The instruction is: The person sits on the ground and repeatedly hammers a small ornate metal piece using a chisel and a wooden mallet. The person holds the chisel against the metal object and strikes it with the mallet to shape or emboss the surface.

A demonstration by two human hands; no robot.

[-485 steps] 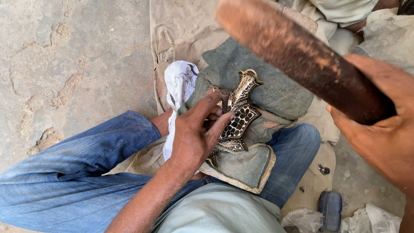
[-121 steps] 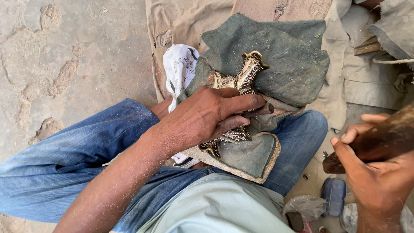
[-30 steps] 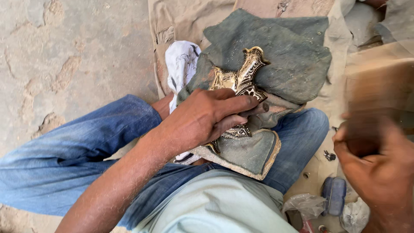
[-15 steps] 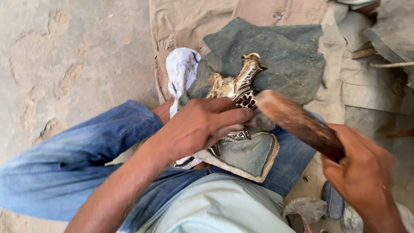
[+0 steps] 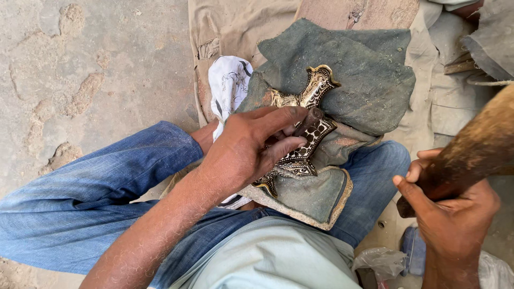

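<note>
An ornate brass piece (image 5: 312, 109), gold with black inlay, lies on a dusty grey cloth pad (image 5: 364, 80) across my lap. My left hand (image 5: 251, 147) rests on the piece and pinches a short dark metal punch (image 5: 309, 120) against it. My right hand (image 5: 455, 214) is at the lower right, gripping a thick brown wooden mallet (image 5: 482, 144) that is raised off to the right, apart from the punch. The lower part of the brass piece is hidden under my left fingers.
A white printed rag (image 5: 227, 88) lies left of the pad. My jeans-clad legs (image 5: 107, 182) sit on beige cloth (image 5: 235, 27) over rough concrete floor (image 5: 80, 64). Small items and a plastic wrapper (image 5: 383, 262) lie by my right knee. More grey fabric (image 5: 495, 37) is at top right.
The mallet, down on the punch half a second ago, has swung back up and to the right. My left hand keeps the punch on the brass piece.
</note>
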